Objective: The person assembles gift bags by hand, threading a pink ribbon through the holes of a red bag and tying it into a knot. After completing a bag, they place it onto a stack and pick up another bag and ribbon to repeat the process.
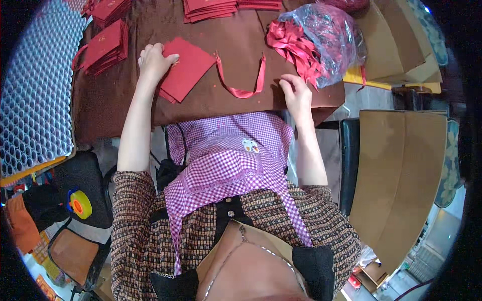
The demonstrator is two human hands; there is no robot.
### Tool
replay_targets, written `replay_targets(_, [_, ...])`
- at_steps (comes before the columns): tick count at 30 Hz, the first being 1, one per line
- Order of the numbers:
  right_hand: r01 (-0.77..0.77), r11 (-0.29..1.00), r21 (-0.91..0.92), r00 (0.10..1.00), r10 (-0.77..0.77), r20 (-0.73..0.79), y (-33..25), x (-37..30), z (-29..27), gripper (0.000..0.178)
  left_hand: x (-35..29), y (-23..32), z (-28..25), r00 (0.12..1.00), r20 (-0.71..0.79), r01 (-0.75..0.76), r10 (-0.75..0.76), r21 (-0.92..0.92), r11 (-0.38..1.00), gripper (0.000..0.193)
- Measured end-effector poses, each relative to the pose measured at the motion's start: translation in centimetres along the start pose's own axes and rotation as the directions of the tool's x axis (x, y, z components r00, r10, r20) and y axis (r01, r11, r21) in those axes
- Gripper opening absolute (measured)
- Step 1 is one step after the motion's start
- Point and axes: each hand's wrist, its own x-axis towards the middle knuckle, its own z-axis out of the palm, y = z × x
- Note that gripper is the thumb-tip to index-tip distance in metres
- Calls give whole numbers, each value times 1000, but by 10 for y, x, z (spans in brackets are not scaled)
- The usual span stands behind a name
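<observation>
While the left hand (153,60) lies flat with fingers released on the red folded paper piece (185,67), that piece rests on the brown desk (115,100). Right of the piece lies a red ribbon loop (241,83). Just right of the ribbon, the right hand (297,93) presses the desk, fingers apparently released and grasping nothing. Beyond it sits a clear bag of ribbons (321,37).
</observation>
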Motion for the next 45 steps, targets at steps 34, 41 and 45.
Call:
replay_targets(34, [275,881,385,955,-297,-4,-87,39,35,10,-97,100,2,986,161,150,49,-973,175,33])
replay_targets(41, [354,924,145,935,-355,-18,-75,22,65,8,-108,108,4,982,184,171,30,-954,247,41])
replay_targets(45, [370,925,90,929,-368,-36,-74,22,63,9,-107,109,11,980,195,182,46,-962,205,41])
